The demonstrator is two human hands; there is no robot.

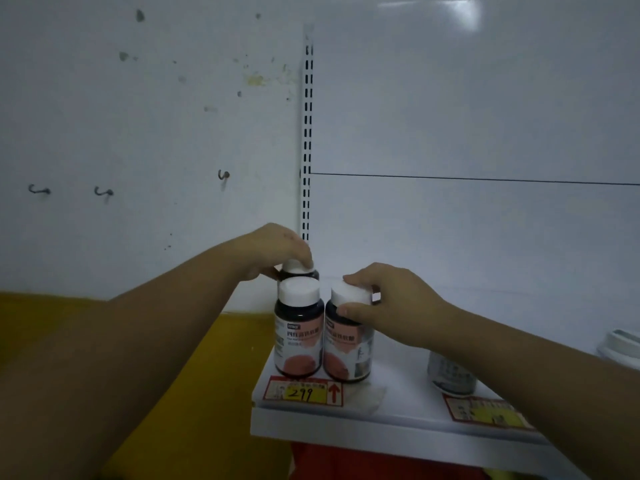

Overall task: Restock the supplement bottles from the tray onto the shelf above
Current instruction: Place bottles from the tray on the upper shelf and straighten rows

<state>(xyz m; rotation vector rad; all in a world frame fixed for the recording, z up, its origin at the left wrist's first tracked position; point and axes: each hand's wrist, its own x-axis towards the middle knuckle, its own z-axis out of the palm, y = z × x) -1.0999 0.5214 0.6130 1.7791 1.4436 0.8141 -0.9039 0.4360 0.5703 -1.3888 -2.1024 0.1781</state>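
Three dark supplement bottles with white caps are seen at the left end of a white shelf (398,415). The front-left bottle (298,336) is stood upright at the shelf's front edge, untouched, its pink-and-white label turned to the camera. Just beside it on the right, the front-right bottle (348,344) is stood upright as well, the two bodies touching or nearly so. Its white cap is grasped by the right hand (388,299), with the thumb laid on the near side of the cap and the fingers curled over the far side. Behind the front-left bottle, the rear bottle (298,270) is mostly hidden; only its cap and dark shoulder are shown. It is gripped by the left hand (277,249), whose fingers are closed down around the cap from above.

A red-and-yellow price tag (304,391) marked 299 is fixed to the shelf edge below the front bottles. Further right, a pale tub (450,375) is partly covered by the right forearm, and a second price tag (485,410) is seen below it. A slotted white upright (307,140) is run up the back panel behind the left hand. The tray is not shown in this view
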